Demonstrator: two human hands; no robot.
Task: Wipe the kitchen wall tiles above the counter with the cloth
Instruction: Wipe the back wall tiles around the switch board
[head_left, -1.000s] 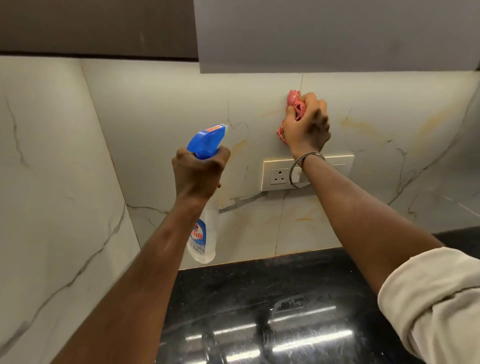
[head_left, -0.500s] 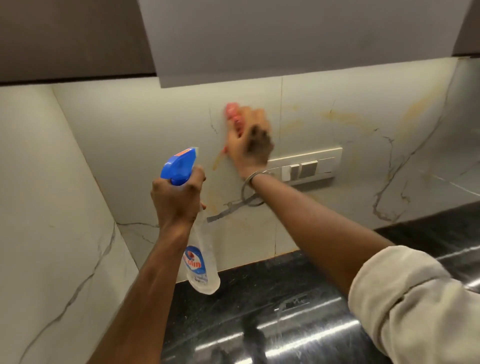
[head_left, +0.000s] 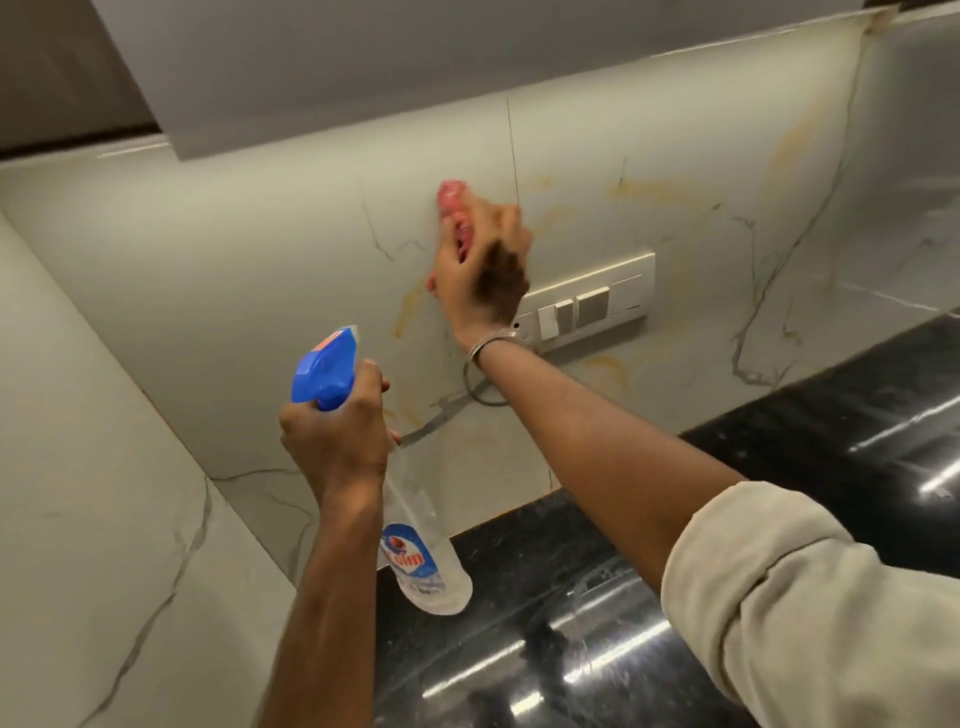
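A bunched pink cloth (head_left: 456, 215) is pressed against the pale marble wall tiles (head_left: 291, 249), and my right hand (head_left: 483, 270) grips it just left of a vertical tile joint. The hand and cloth are blurred by motion. My left hand (head_left: 337, 431) holds a clear spray bottle (head_left: 423, 551) with a blue trigger head (head_left: 324, 374), raised in front of the wall below and left of the cloth. Yellowish streaks (head_left: 408, 306) mark the tiles near the cloth.
A white switch and socket plate (head_left: 597, 301) sits on the wall right of my right hand. A glossy black counter (head_left: 571, 649) runs below. A grey upper cabinet (head_left: 415, 67) overhangs the tiles. A side wall (head_left: 78, 467) closes the corner on the left.
My right hand has swept the cloth leftwards across the tile joint, from above the switch plate to its left. The view has tilted; my left hand still holds the bottle raised.
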